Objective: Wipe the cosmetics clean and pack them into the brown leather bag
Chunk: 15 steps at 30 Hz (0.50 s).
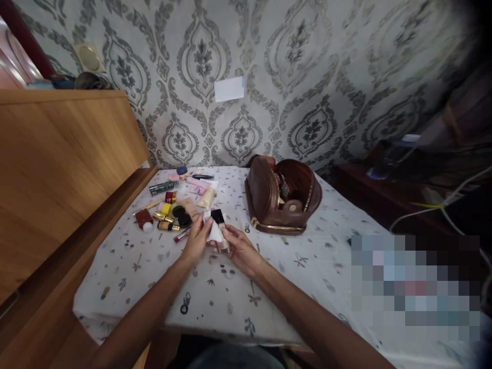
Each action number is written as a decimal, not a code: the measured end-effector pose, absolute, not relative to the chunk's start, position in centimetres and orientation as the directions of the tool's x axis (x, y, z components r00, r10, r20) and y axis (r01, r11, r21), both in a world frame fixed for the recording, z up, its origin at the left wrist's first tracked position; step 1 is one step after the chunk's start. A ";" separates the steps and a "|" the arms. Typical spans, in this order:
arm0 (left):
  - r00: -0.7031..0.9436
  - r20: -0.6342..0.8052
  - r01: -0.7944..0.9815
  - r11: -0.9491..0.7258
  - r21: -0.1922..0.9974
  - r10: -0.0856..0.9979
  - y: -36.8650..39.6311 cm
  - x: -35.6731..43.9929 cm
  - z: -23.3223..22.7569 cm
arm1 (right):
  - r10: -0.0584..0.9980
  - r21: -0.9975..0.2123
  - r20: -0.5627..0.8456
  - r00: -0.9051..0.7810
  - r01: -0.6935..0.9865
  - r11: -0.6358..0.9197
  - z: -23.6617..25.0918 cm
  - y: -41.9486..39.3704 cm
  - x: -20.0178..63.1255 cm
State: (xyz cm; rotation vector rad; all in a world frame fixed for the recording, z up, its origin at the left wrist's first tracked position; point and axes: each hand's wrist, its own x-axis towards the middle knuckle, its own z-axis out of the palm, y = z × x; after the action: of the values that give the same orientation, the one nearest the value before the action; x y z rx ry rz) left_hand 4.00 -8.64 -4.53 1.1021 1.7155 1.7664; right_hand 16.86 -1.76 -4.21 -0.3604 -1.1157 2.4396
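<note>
Bottle | over bench, bag at its 2 o'clock, cap toward 12 | right hand grasps it, left hand holds wipe against it | probably stiff glass, light, slippery, breakable | best gripped low, below cap

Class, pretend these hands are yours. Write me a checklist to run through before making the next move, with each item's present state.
1. Bottle held: ok, in the right hand.
2. Black cap on the bottle: ok.
3. White tissue in hand: ok, the left hand holds it at the bottle.
4. Bottle's surface clean: cannot tell, too small and partly covered.
5. Brown bag open: ok, its mouth gapes.
6. Patterned cloth free of loose cosmetics: not ok, several lie beyond the left hand.
</note>
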 end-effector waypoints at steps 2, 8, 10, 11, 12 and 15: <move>-0.571 0.242 0.211 -0.144 0.967 0.785 -8.6 4.1 -4.5 | 0.506 -0.765 -0.077 -0.859 -0.274 -0.583 -4.4 -1.7 16.7; -0.606 0.409 0.510 -0.061 0.858 0.682 -9.0 4.6 -4.2 | 0.561 -0.829 -0.087 -0.823 -0.253 -0.499 -4.8 -1.8 16.4; -0.570 0.462 0.593 -0.048 0.803 0.679 -9.2 4.8 -4.1 | 0.558 -0.849 -0.073 -0.827 -0.242 -0.470 -4.7 -1.8 16.4; -0.529 0.498 0.641 -0.061 0.765 0.687 -9.2 5.0 -4.0 | 0.556 -0.858 -0.062 -0.829 -0.241 -0.454 -4.7 -1.9 16.4; -0.475 0.536 0.688 -0.085 0.720 0.698 -9.3 5.0 -4.0 | 0.555 -0.865 -0.051 -0.830 -0.242 -0.441 -4.7 -1.9 16.4; -0.298 0.613 0.779 -0.184 0.599 0.732 -9.5 5.0 -3.9 | 0.559 -0.859 -0.034 -0.828 -0.262 -0.440 -4.7 -1.9 16.4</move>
State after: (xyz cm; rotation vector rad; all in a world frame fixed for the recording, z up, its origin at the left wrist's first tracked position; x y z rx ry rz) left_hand 5.01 -9.53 -3.88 1.8889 2.0366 1.5689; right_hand 16.42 -1.92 -4.68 -0.4330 -1.2779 2.2739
